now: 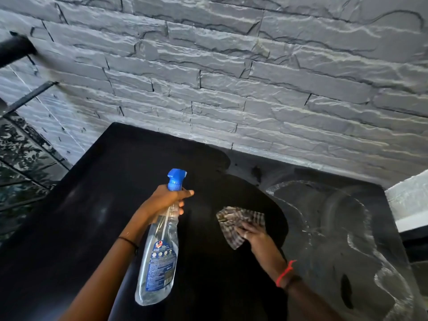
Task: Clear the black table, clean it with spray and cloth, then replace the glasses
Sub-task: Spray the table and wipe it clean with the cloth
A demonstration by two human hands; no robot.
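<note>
Black table (104, 216) is sitting with its far edge right up against a grey stone-look wall (231, 77) and is filling most of the lower half of the view. Its left side is looking dark and matte, while the right side is showing a greyish wet sheen with pale swirly streaks (361, 228) looping across it.

Left hand (166, 198) is holding the spray bottle (159, 251) up above the tabletop. The fingers are curling round the neck just under the blue trigger head (176, 179), which is pointing away towards the wall. The bottle is clear with a blue label and is hanging tilted, its bottom end coming back towards the camera. I can't tell whether a finger is actually squeezing the trigger. A thin black band (129, 240) is sitting on that wrist.

Right hand (252, 232) is pressing down on a checked cloth (234, 223), which is lying flat on the table near the middle, right about where the dark part is meeting the wet part. The fingers are lying fairly straight across the near edge of the cloth rather than bunching it up, and most of the cloth is sticking out beyond the fingertips. A red thread (286, 272) is sitting round that wrist.

Over on the far left a dark rail (14, 52) is poking into the shot, with a glass panel (20, 154) below it reflecting leaves.
</note>
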